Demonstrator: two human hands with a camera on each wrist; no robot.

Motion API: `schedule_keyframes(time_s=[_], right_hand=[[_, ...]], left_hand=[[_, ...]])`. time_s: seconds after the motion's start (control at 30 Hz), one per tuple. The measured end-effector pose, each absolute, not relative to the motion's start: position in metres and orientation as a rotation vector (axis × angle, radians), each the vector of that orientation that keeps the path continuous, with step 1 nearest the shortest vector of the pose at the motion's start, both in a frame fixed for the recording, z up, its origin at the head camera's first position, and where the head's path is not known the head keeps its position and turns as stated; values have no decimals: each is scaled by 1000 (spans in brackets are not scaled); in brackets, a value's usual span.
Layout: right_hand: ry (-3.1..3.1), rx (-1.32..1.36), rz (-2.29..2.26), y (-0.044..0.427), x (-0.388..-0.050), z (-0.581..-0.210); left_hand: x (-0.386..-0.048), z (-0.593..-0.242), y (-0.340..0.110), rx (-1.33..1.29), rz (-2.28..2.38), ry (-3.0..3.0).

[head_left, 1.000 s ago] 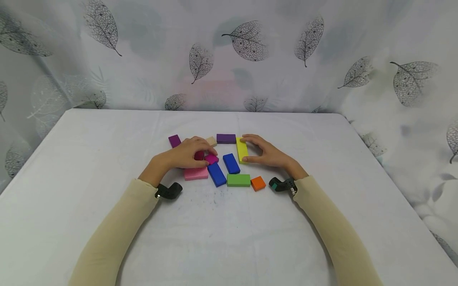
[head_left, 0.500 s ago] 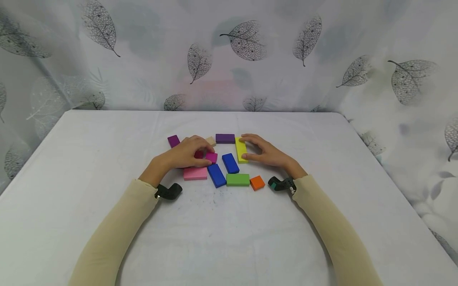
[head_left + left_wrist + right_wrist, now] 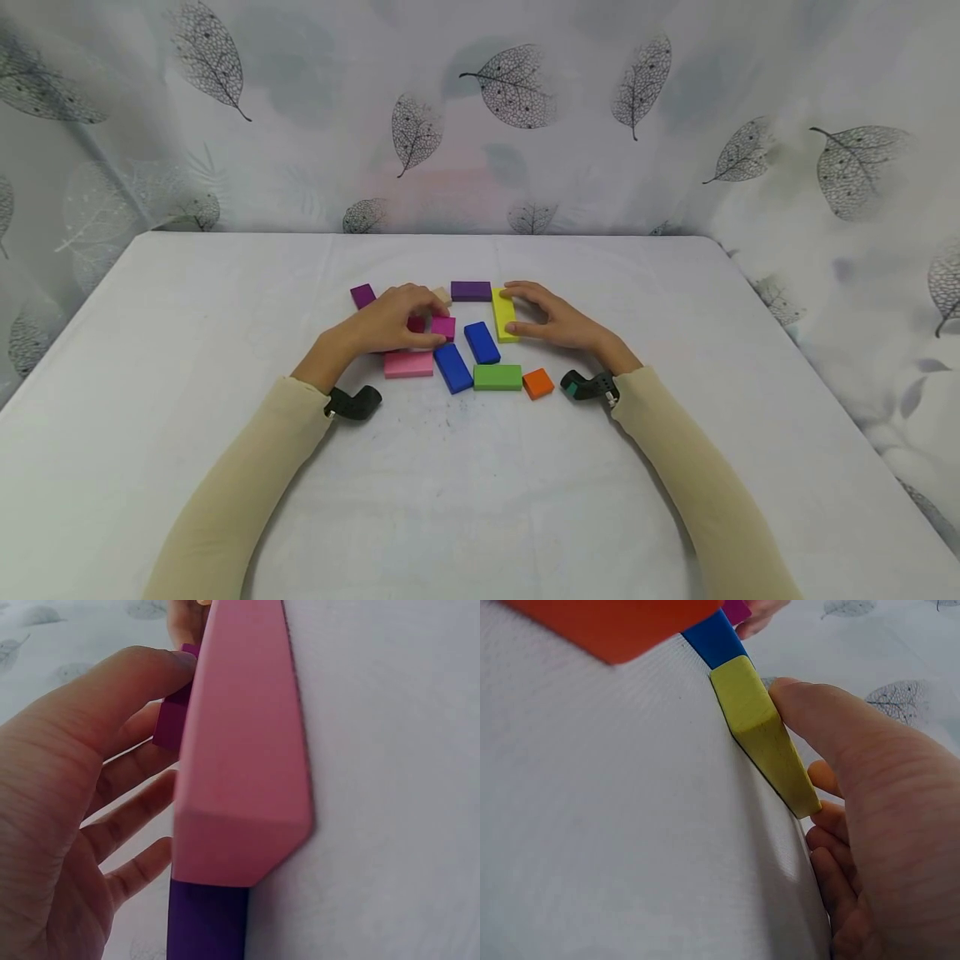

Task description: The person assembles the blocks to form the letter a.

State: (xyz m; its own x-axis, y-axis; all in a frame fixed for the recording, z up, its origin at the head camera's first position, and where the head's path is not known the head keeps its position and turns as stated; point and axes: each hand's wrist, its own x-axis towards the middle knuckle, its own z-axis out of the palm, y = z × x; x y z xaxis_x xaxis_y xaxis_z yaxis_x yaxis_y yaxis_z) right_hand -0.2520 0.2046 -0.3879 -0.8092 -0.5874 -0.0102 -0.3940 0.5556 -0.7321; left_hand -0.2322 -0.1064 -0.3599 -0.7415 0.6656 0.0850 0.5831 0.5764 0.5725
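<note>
In the head view my left hand (image 3: 390, 320) reaches over the left blocks, thumb and fingertips pinching a small magenta block (image 3: 443, 328). The left wrist view shows the thumb against a magenta block (image 3: 172, 724), partly behind a large pink block (image 3: 240, 720). My right hand (image 3: 558, 320) grips a yellow block (image 3: 504, 315), fingertips by its far end and thumb at its near right side. That yellow block (image 3: 769, 739) lies flat beside the thumb in the right wrist view. A dark red block (image 3: 416, 324) is partly hidden under the left hand.
Two blue blocks (image 3: 482, 343) (image 3: 453, 368) lie between the hands. Nearer are a pink block (image 3: 408, 364), a green one (image 3: 497, 377) and an orange one (image 3: 537, 383). Farther back lie purple (image 3: 471, 291), beige (image 3: 442, 296) and plum (image 3: 363, 296) blocks.
The magenta block has turned from a tilted to a nearly square position under my left fingers, and the left thumb has shifted slightly right. My right hand stays at the yellow block.
</note>
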Motion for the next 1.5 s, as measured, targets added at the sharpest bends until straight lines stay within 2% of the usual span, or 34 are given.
schedule_keyframes(time_s=[1.03, 1.5], right_hand=[[2537, -828, -1108, 205, -253, -390], [2520, -879, -1133, 206, -253, -390]], left_hand=[[-229, -349, -78, 1009, 989, 2592], [-228, -349, -53, 1141, 957, 2547]])
